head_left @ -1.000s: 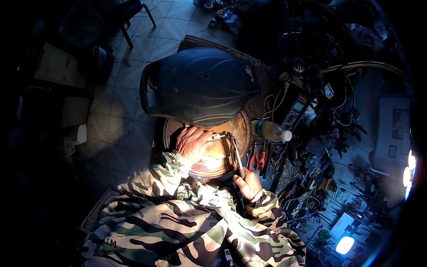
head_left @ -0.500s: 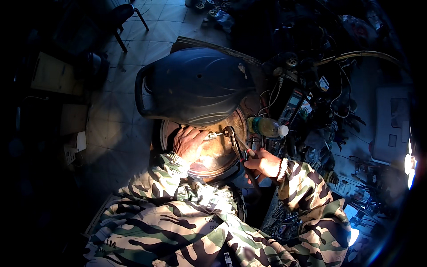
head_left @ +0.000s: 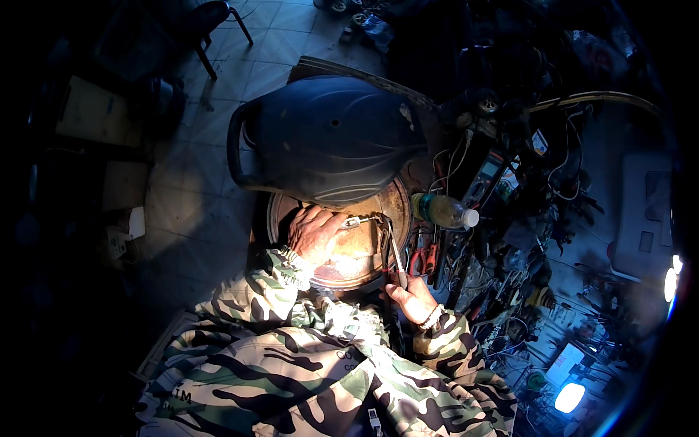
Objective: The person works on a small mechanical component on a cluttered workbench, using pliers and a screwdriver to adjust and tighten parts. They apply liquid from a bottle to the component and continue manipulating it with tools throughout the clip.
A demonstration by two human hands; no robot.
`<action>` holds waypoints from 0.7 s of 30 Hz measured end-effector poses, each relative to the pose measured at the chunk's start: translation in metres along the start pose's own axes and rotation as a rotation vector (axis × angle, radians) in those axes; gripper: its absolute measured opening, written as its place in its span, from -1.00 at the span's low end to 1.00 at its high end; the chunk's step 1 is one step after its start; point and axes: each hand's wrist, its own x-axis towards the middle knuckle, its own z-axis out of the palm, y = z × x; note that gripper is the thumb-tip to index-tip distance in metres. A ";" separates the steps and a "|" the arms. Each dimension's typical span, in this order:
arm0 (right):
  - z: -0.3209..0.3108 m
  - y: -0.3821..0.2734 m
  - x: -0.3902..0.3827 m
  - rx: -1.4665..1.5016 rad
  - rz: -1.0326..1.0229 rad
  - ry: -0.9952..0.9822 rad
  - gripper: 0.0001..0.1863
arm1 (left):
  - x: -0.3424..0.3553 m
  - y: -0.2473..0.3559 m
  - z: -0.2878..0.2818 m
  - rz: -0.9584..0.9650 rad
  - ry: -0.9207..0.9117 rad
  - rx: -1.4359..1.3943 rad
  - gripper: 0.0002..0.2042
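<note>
1. The small metal part (head_left: 353, 221) lay over the rust-stained round metal worktop (head_left: 342, 276), between the two hands and just below the black moulded plastic shell (head_left: 328, 138).
2. The left hand (head_left: 316, 234) was bent over the part's left end, fingers close together, and appeared to grip it; its thumb could not be made out.
3. The right hand (head_left: 413, 298) was curled around the lower handle end of the pliers (head_left: 396, 253); whether it squeezed both handles could not be told.
4. The pliers' head met, or nearly met, the part's right end, so the step in hand looked like gripping or working that end.
5. The next move seemed to call for a steady left hand and a firm, well-aligned bite.
6. A capped bottle (head_left: 445, 211) and red-handled pliers (head_left: 417, 262) lay to the right.
</note>
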 end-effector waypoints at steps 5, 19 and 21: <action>0.010 -0.011 -0.003 -0.161 -0.035 0.057 -0.54 | 0.001 -0.002 0.000 0.023 0.005 0.020 -0.62; 0.007 -0.029 -0.006 -0.317 -0.030 0.100 -0.47 | 0.008 0.000 0.004 0.026 0.008 0.019 -0.64; 0.006 -0.028 -0.004 -0.306 -0.044 0.067 -0.47 | 0.002 0.004 -0.002 -0.006 0.004 0.050 -0.64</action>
